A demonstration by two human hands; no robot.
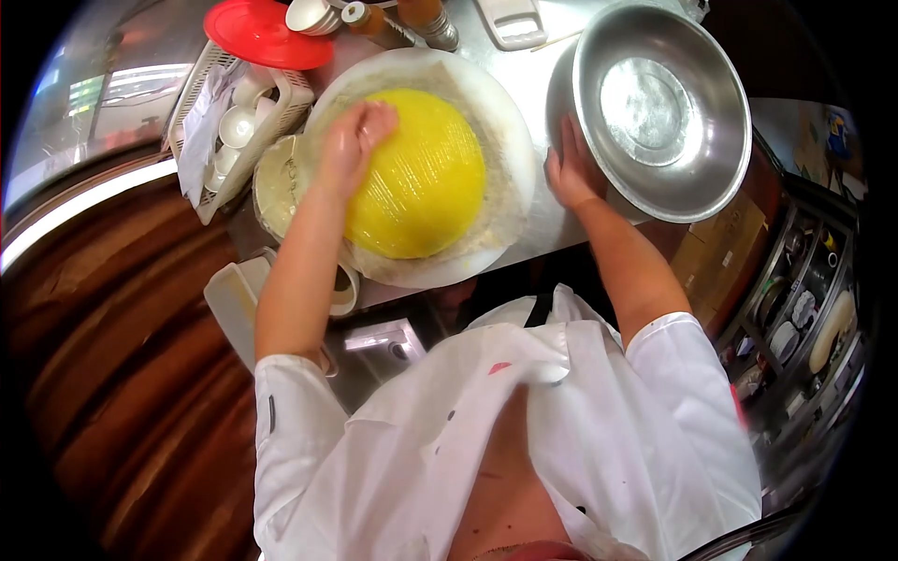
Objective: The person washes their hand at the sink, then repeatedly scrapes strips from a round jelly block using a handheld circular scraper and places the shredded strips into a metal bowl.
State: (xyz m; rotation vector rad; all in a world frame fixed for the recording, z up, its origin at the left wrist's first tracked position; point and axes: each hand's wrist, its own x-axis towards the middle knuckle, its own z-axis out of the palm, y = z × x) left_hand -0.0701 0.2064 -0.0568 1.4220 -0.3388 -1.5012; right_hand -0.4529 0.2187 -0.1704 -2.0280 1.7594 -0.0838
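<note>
A round, glossy yellow mound (pixel 426 178) with fine lines across its surface sits on a thin wrinkled cloth (pixel 496 201) over a round white board (pixel 514 140). My left hand (pixel 360 136) is at the mound's upper left side, its fingers curled in and closed; what they hold, if anything, is hidden. Over on the right, my right hand (pixel 574 170) is beside a large stainless steel basin (pixel 716 122), its thumb apart and its fingers straight along the basin's outer wall, partly in shadow below the rim. The inside of the basin shows bare metal.
At the left stands a plastic basket (pixel 248 168) with white cups and a cloth. A red lid (pixel 267 33), stacked white bowls (pixel 311 16) and bottles (pixel 374 26) line the back. A white tray (pixel 514 21) lies behind. Shelves with kitchenware (pixel 795 309) stand at the right.
</note>
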